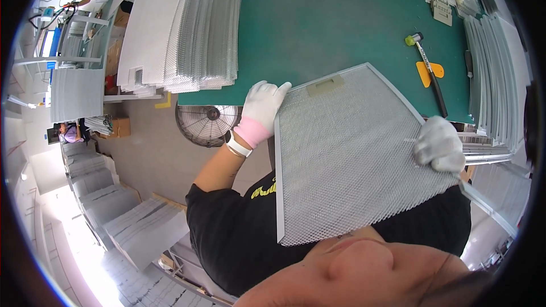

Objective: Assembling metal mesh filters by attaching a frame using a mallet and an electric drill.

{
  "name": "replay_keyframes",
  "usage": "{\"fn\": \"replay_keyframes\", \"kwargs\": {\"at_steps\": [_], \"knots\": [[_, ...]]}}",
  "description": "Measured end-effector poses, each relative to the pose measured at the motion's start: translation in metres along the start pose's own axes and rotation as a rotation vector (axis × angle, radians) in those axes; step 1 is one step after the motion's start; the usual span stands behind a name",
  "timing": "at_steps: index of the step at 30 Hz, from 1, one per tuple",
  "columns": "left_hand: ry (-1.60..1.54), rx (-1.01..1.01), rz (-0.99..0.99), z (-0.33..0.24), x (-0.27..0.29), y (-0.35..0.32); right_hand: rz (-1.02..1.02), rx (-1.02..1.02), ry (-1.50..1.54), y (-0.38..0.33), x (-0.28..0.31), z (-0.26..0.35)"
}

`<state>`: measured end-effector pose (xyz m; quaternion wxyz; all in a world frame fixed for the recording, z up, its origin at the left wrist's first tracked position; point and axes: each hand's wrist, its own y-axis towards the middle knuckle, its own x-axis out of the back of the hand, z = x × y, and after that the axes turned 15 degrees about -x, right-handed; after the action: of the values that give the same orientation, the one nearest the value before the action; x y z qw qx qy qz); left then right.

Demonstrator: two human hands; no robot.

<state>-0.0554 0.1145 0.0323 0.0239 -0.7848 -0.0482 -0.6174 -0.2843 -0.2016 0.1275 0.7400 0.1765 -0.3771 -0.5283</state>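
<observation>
Green desk [318, 23]; mesh panel [347, 165], likely light, bendy; grip framed edges [279, 193]; left hand [263, 105]: fingers curled round one; right hand [439, 145]: unclear

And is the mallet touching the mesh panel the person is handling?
Apart. The head view shows a strip of green tabletop between the mallet and the mesh panel's upper-right edge.
</observation>
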Motion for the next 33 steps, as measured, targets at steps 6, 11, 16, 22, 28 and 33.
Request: {"fn": "replay_keyframes", "kwargs": {"at_steps": [6,11,16,22,28,33], "knots": [[-0.428,-0.196,-0.101,-0.024,0.055,-0.035,-0.316,-0.113,-0.024,0.003,-0.012,-0.026],[-0.63,-0.929,-0.812,-0.06,0.127,0.012,-0.463,-0.294,-0.165,0.013,-0.005,-0.01],[-0.491,-0.429,-1.393,-0.039,0.113,0.017,-0.695,-0.071,-0.189,0.066,-0.011,-0.037],[-0.519,-0.172,-1.534,-0.011,0.115,0.046,-0.902,-0.327,-0.483,0.109,0.027,-0.029],[-0.458,0.066,-1.414,0.005,0.117,0.059,-0.102,-1.503,-0.582,0.214,0.055,0.067],[-0.503,0.028,-1.335,0.0,0.124,0.053,0.102,-0.69,-0.845,0.165,0.112,0.03]]}}
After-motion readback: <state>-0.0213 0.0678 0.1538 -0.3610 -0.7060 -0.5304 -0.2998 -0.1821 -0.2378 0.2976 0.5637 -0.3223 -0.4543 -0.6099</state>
